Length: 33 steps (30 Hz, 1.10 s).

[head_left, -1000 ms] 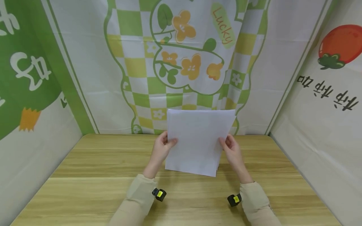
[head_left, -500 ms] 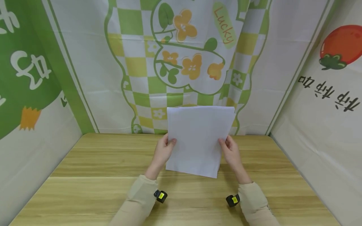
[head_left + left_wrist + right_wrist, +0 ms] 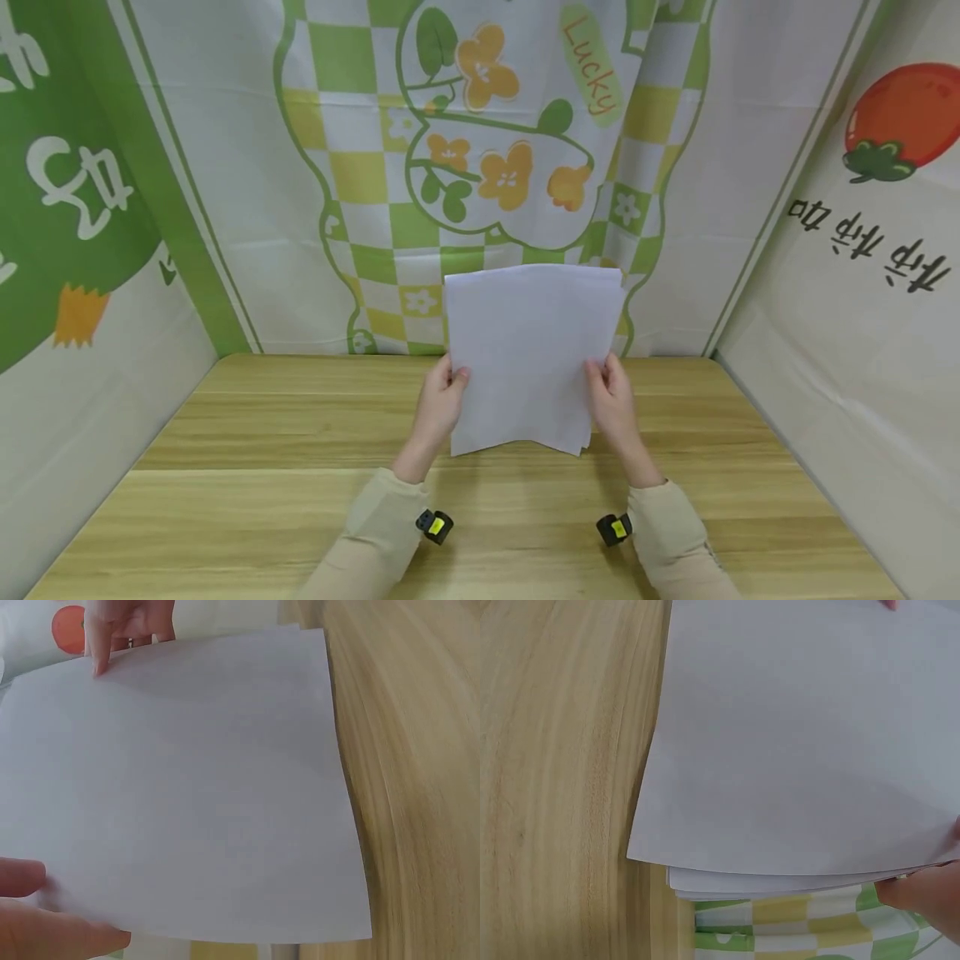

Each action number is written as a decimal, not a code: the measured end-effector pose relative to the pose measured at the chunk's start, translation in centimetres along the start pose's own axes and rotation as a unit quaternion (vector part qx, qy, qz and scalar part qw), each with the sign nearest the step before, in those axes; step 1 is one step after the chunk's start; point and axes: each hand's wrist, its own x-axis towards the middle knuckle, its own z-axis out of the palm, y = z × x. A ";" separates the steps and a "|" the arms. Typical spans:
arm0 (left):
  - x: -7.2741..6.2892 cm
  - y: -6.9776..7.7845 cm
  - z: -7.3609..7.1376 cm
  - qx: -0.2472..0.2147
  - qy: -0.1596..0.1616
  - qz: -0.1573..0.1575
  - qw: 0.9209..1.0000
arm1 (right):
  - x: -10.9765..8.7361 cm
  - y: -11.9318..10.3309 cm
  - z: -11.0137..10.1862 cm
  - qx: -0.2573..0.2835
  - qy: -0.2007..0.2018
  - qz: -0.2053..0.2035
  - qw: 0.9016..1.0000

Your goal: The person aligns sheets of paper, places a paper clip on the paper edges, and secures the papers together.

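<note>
A stack of white paper sheets (image 3: 528, 358) is held up over the wooden table, its face toward the head camera. My left hand (image 3: 438, 404) grips the left edge, thumb on the front and fingers behind. Gripping the right edge in the same way is my right hand (image 3: 615, 404). The stack bows in the middle, so its bottom edge arches. In the right wrist view, several sheet edges (image 3: 720, 885) stick out unevenly under the front sheet. The fingers behind the paper are mostly hidden.
The wooden table (image 3: 247, 467) extends on both sides below the paper. A green and yellow checked curtain (image 3: 420, 225) hangs at its back edge. Printed cloth walls (image 3: 847, 400) stand left and right. A small black camera (image 3: 435, 527) sits on each wrist.
The stack has risen slightly and gone from nearly flat to bowed, its top and bottom edges now curving upward in the middle. My hands have come a little closer together.
</note>
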 end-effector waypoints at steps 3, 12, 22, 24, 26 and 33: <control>-0.1 0.1 0.2 -0.009 0.000 0.003 1.000 | -0.4 -1.5 0.1 -0.004 0.004 -0.007 1.000; -0.3 0.4 0.4 -0.014 0.005 0.007 1.000 | -0.2 -0.5 0.1 0.007 0.009 -0.012 1.000; -0.5 0.5 0.3 -0.016 0.001 0.010 1.000 | -0.2 1.4 0.0 0.013 0.013 -0.039 0.999; -0.4 0.4 0.3 -0.021 -0.003 0.010 1.000 | -0.3 1.6 -0.1 0.020 0.015 -0.033 0.999; -0.3 0.3 0.2 -0.030 -0.007 0.011 0.999 | -0.3 1.8 -0.3 0.030 0.018 -0.030 0.999; 0.0 0.1 0.0 -0.032 -0.005 -0.002 0.999 | -0.1 1.9 -0.3 0.043 0.022 -0.033 0.998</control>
